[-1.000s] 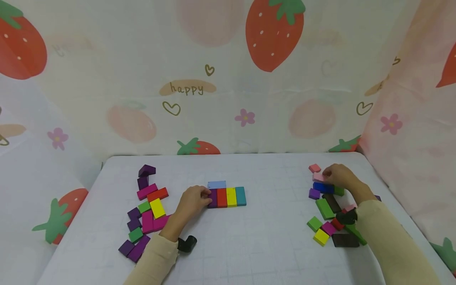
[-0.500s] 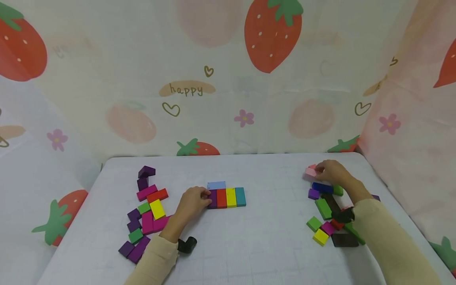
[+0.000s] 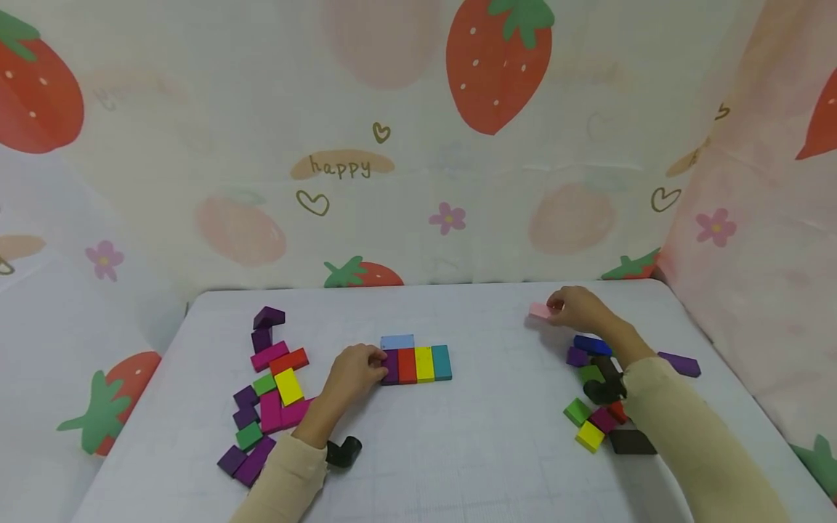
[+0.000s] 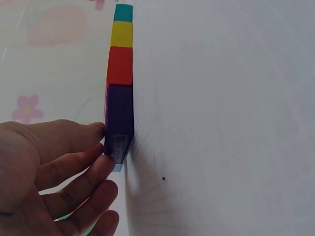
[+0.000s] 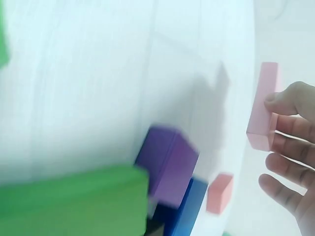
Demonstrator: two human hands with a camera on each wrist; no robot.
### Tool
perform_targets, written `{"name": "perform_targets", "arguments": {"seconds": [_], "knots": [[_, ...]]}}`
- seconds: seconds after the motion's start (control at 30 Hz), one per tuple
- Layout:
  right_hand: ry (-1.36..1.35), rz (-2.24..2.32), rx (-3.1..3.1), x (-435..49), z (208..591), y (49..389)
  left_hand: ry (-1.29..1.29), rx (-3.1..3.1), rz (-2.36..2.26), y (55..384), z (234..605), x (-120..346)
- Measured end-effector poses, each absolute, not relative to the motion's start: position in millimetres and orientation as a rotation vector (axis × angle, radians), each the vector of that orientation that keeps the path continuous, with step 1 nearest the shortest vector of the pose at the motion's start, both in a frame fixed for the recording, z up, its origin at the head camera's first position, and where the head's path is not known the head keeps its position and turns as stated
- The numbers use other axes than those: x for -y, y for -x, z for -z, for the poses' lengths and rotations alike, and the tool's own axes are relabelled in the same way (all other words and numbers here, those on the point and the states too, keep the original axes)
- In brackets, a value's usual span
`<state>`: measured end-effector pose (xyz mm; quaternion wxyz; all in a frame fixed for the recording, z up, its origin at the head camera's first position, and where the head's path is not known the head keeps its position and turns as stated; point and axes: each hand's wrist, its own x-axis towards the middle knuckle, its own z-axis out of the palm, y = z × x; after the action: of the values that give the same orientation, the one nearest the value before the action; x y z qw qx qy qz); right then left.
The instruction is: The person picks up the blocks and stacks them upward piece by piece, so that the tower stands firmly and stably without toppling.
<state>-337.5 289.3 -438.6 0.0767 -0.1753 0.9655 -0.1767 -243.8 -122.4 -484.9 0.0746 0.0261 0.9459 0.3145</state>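
My left hand [image 3: 356, 370] is at the left end of a row of coloured blocks, its thumb and fingers gripping the purple block [image 4: 119, 110]. Beside that come a red block [image 3: 407, 365], a yellow block [image 3: 424, 363] and a teal block [image 3: 442, 362]; a light blue block [image 3: 397, 341] shows behind the purple and red ones. Further right, my right hand [image 3: 578, 309] pinches a pale pink block [image 5: 263, 105] between thumb and fingers, raised over the back of the table. A small salmon block [image 5: 220, 193] lies below it, hidden by the hand in the head view.
Loose blocks lie at left, among them a yellow block [image 3: 288, 386] and a magenta block [image 3: 270, 412]. The right-hand group includes a blue block [image 3: 592, 345], a green block [image 5: 74, 201] and a dark brown block [image 3: 632, 442]. A strawberry-patterned cloth [image 3: 458, 160] hangs behind the table.
My right hand has lifted the pale pink block from the right group and carried it leftward toward the middle. My left hand stays at the purple block.
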Motion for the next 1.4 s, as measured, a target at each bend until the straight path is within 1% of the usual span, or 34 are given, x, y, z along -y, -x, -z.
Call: {"name": "perform_targets", "arguments": {"seconds": [0.57, 0.97, 1.4], "knots": [[0.662, 0.516, -2.84, -227, 433, 344, -0.079, -2.825, -0.981, 243, 486, 121], [0.628, 0.567, -2.781, -178, 432, 342, -0.08, -2.822, -0.973, 244, 486, 122], [0.668, 0.552, -2.695, -131, 439, 342, -0.091, -2.84, -0.943, 244, 485, 124]]}}
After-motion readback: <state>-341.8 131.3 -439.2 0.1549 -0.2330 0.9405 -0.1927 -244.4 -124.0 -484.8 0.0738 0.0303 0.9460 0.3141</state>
